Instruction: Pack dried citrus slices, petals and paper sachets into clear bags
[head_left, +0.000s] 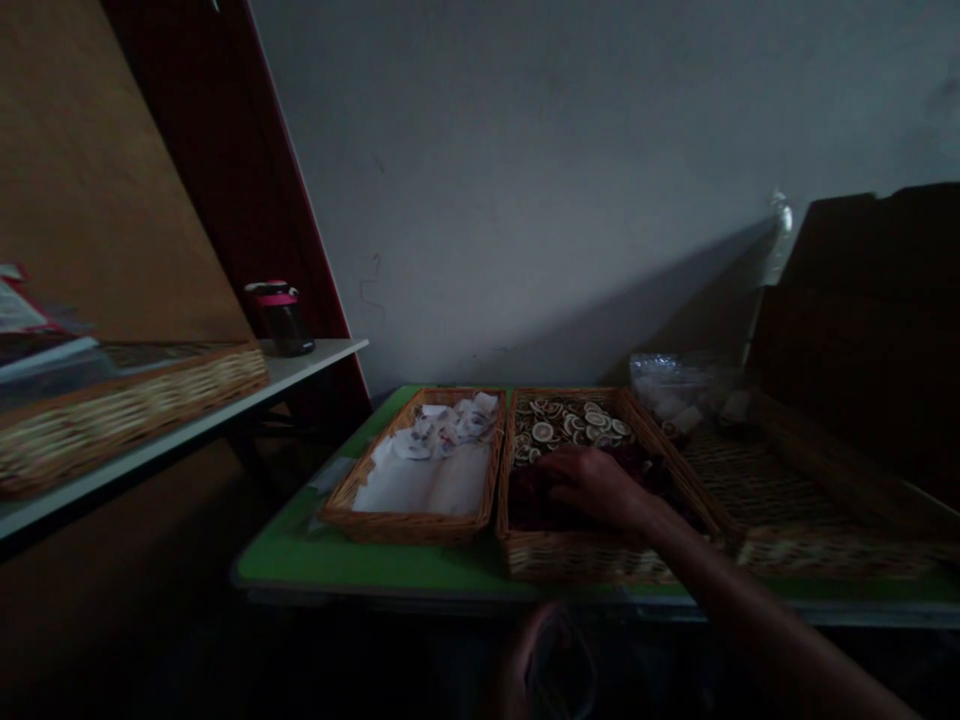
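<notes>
On the far left, a long woven wicker tray (127, 425) lies on a white shelf (300, 375), and a dark glass jar with a pink band (281, 325) stands just beside it. To the right is a green table (277, 560) with a rectangular wicker basket lined with white paper (409, 525), which holds crumpled white printed scraps (450, 428). Very dim and blurred at the bottom edge, below the table, is the person's left hand (544, 665); I cannot tell if it is open or closed. Next to the lined basket stands a second rectangular wicker basket (585, 560), with round dried citrus slices (574, 425) at its far end and dark red dried pieces (536, 500) at its near end. The right hand (592, 485) lies palm down inside this basket, with its fingers (559, 465) extended, not gripping, and touching the dark red pieces, just in front of the slices. Further right are a clear plastic bag (671, 385) and a third wicker basket (757, 500).
</notes>
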